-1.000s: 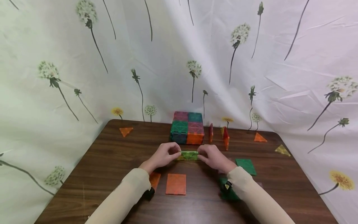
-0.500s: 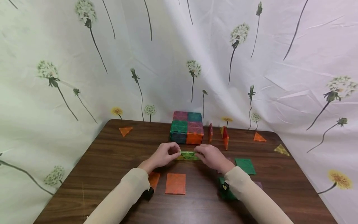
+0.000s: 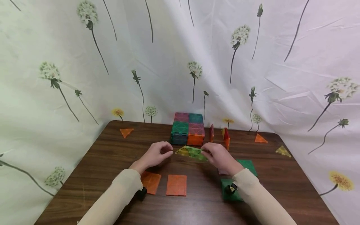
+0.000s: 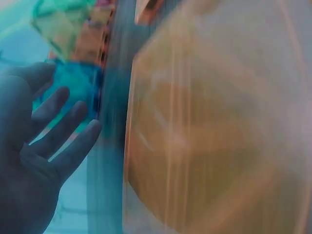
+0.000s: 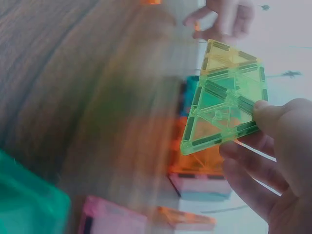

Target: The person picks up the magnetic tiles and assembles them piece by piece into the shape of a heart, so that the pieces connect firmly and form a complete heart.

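Observation:
My right hand pinches a pair of joined see-through magnetic tiles, a green tile with a smaller yellow tile at its far end. They hang tilted over the table in front of a box of coloured tiles. In the right wrist view the thumb and a finger grip the green tile near one corner. To the left, my left hand is apart from the tiles, its fingers loosely curved around nothing. The left wrist view has its fingers spread, with a blurred orange tile close to the camera.
Two orange square tiles lie at the front. Green tiles and a pinkish tile lie by my right arm. Red tiles stand upright at the back. Triangles, orange and yellow, lie near the edges.
My left hand has let go of the joined tiles and moved left. My right hand has shifted slightly right, and the tiles have swung from level and edge-on to tilted.

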The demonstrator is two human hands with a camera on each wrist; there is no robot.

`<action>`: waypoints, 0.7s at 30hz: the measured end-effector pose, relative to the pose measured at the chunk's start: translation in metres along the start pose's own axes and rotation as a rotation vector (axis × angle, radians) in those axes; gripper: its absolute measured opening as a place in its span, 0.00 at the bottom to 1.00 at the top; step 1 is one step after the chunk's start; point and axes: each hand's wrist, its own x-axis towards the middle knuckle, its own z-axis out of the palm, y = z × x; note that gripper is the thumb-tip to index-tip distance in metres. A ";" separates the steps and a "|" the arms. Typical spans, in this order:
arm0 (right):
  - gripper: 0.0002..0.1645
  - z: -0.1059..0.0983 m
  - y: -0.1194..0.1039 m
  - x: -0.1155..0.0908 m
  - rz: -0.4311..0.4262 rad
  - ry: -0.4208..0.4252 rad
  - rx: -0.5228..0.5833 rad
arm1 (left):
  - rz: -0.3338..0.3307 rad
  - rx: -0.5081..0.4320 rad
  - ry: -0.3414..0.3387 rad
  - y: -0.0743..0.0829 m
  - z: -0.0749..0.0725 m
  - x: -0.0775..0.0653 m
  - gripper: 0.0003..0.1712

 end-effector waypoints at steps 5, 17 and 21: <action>0.06 -0.026 0.007 -0.009 -0.034 0.132 0.005 | -0.028 0.121 0.087 -0.024 -0.024 -0.009 0.06; 0.04 -0.099 0.040 -0.029 0.095 0.408 -0.199 | -0.407 0.546 0.109 -0.087 -0.085 -0.046 0.34; 0.01 -0.109 0.053 -0.036 0.230 0.444 -0.254 | -0.488 0.579 0.003 -0.094 -0.091 -0.052 0.41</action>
